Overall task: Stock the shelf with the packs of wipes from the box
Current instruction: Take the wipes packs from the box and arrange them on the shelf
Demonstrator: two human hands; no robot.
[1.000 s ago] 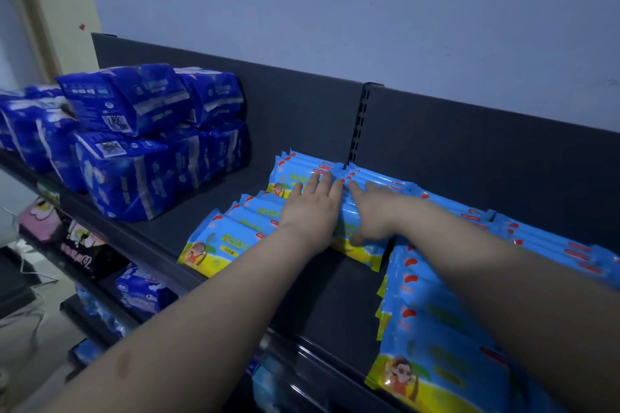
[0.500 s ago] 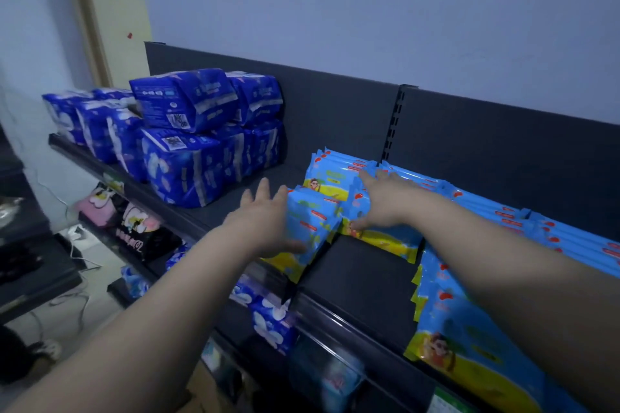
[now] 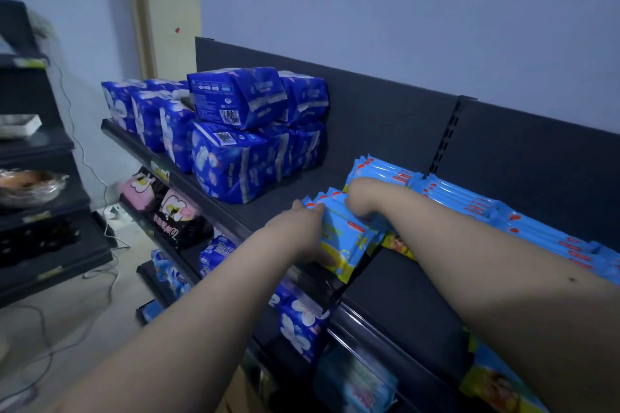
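Left hand [image 3: 298, 228] and right hand [image 3: 364, 198] seem to grip wipes packs [image 3: 352, 238]; labels blurred

One wide-angle view, worn on the head, looks forward and down across the shelf [image 3: 396, 282] from just in front of it, angled toward its left end. It is close: forearms run from the bottom edge to the left hand [image 3: 298, 228] and right hand [image 3: 364, 198] at the packs of wipes [image 3: 345, 238].
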